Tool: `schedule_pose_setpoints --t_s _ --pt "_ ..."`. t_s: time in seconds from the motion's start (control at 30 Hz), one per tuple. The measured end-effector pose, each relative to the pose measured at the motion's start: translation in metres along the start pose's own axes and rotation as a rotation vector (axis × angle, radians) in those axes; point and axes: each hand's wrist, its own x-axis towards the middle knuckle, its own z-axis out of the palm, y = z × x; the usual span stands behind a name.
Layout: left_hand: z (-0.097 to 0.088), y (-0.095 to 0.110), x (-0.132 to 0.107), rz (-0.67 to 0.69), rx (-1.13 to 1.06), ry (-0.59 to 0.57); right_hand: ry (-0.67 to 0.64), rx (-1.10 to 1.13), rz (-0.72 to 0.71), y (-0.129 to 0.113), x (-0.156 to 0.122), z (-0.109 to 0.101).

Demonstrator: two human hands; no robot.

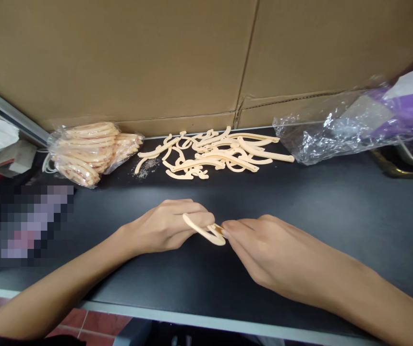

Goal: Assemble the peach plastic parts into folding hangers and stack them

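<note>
My left hand is closed around a cream-coloured curved plastic strip, whose bent end sticks out past the fingers above the table. Just to the right, my right hand is pinched shut against that end. A small, thin, brownish-gold piece shows at the right fingertips, touching or very near the strip; its kind cannot be made out. Farther back lies a loose pile of similar cream curved strips.
Clear plastic bags of cream strips lie at the back left, with whitish crumbs beside the pile. A crumpled clear plastic bag sits at the back right. Cardboard walls off the rear of the black table. A blurred-out object is at left.
</note>
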Motion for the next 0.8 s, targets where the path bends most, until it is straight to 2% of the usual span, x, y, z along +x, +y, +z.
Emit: schedule_pose_setpoints --t_s 0.13,0.3,0.5,0.57,0.73,0.8 --pt "0.004 0.001 0.001 -0.038 -0.069 0.039 -0.084 0.108 0.059 0.001 0.003 -0.003" --pt "0.004 0.003 0.006 -0.065 -0.129 0.036 -0.103 0.19 0.124 0.005 0.008 -0.003" --pt "0.002 0.004 0.007 -0.144 -0.028 -0.1 -0.207 0.104 0.183 0.008 0.011 -0.004" --pt "0.003 0.004 0.006 -0.138 0.006 -0.106 -0.187 0.074 0.169 0.007 0.01 -0.003" --pt "0.009 0.0 0.003 -0.084 0.036 -0.025 -0.049 0.027 0.073 0.006 0.007 0.0" --pt "0.012 -0.001 0.003 -0.063 0.032 -0.008 -0.036 0.034 0.051 0.006 0.007 0.0"
